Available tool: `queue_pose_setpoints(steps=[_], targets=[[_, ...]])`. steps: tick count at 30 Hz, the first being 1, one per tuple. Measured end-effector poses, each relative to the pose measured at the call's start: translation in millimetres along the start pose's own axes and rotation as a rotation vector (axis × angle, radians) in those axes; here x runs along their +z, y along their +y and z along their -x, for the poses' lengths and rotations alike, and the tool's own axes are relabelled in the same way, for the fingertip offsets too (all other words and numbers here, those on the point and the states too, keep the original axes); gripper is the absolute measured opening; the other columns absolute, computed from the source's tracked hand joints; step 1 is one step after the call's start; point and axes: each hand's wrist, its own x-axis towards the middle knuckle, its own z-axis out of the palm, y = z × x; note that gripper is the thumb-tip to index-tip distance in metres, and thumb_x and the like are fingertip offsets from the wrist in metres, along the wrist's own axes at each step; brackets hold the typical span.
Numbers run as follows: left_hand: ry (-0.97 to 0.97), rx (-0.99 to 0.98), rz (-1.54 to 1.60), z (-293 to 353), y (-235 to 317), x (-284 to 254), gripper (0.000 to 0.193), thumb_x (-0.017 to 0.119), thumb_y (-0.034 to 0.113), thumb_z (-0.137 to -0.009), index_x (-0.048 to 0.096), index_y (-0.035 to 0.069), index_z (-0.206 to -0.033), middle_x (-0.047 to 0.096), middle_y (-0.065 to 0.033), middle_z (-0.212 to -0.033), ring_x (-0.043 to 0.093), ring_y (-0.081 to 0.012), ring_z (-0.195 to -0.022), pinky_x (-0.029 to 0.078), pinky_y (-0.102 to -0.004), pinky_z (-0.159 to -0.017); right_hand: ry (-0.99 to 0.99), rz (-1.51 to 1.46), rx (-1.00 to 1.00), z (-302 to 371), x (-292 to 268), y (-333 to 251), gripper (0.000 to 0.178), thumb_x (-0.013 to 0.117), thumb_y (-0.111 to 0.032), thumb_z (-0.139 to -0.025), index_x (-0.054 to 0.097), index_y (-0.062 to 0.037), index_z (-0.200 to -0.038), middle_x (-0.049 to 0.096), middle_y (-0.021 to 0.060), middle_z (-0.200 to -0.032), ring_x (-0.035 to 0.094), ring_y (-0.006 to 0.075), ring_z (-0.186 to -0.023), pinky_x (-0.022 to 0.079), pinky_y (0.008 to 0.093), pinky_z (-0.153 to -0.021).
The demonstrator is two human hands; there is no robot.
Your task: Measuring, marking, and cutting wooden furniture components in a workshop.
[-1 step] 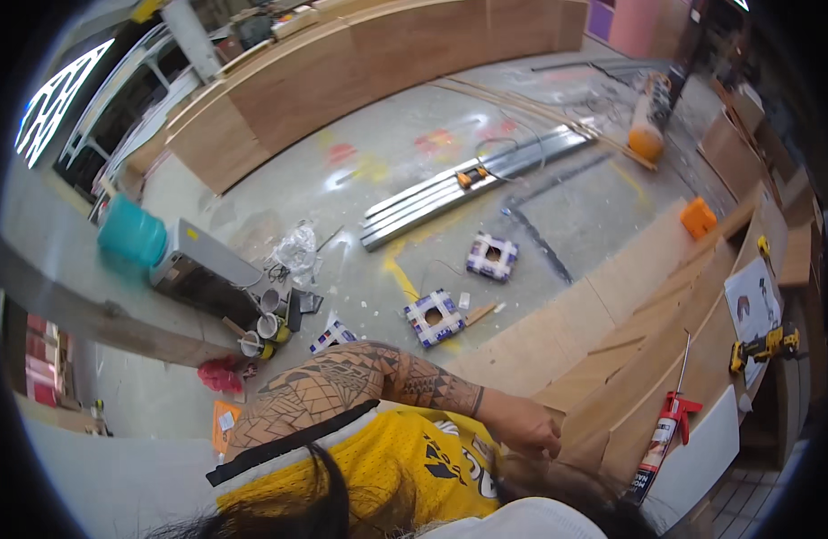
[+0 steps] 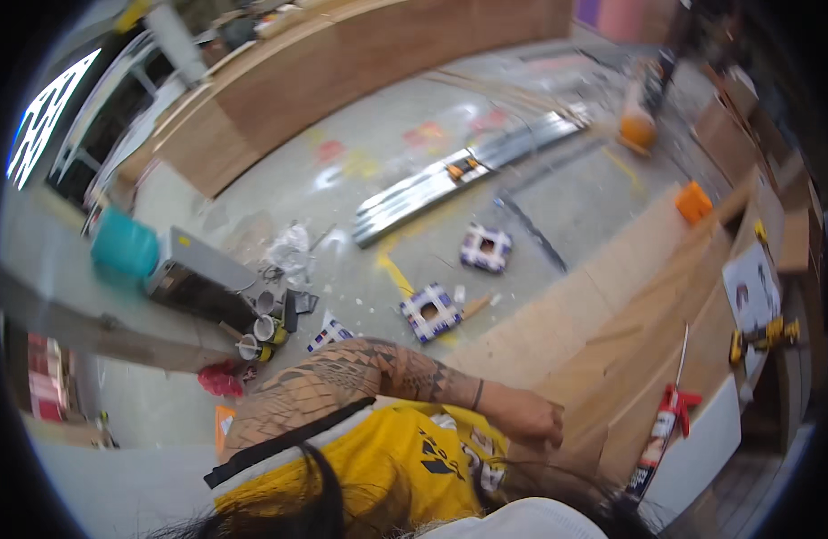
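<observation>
My left hand is held in front of my yellow jersey, at the end of a bent, tattooed arm. Its fingers curl downward and look closed; what they hold, if anything, is hidden. Wooden boards lie just beyond and to the right of it. My right hand does not show. To the right, a red caulking gun with a tube in it rests beside a white panel. Farther right, a yellow and black cordless drill lies by a printed sheet.
Silver metal channels carry an orange tool on the floor. Two taped square frames lie nearer. Paint pots and a teal container stand left. A long plywood partition crosses the back; an orange case sits right.
The view has shifted slightly and is blurrier. My left hand sits a little farther right and higher in the picture, its fingers still curled.
</observation>
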Motion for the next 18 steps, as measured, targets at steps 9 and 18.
queue_pose_setpoints(steps=[9,18], targets=[[-0.445,-0.792,-0.213,26,-250,-91,0.047,0.076,0.03,-0.092,0.068,0.006,-0.131,0.071,-0.0222,-0.112,0.07,-0.0425,-0.108,0.057,-0.0518,-0.093,0.163,-0.194,0.114,-109,-13,-70,0.03,0.069,-0.03,-0.099,0.068,-0.001,-0.107,0.071,0.0123,-0.087,0.069,0.0293,-0.075,0.055,0.0419,-0.065],[-0.136,-1.481,-0.086,235,-398,-219,0.052,0.075,0.042,-0.091,0.074,0.002,-0.124,0.075,-0.0258,-0.12,0.071,-0.041,-0.115,0.055,-0.0468,-0.1,0.289,-0.368,0.464,-160,-29,-91,0.03,0.069,-0.03,-0.1,0.068,-0.0014,-0.107,0.071,0.0115,-0.086,0.068,0.0276,-0.073,0.055,0.0405,-0.063]])
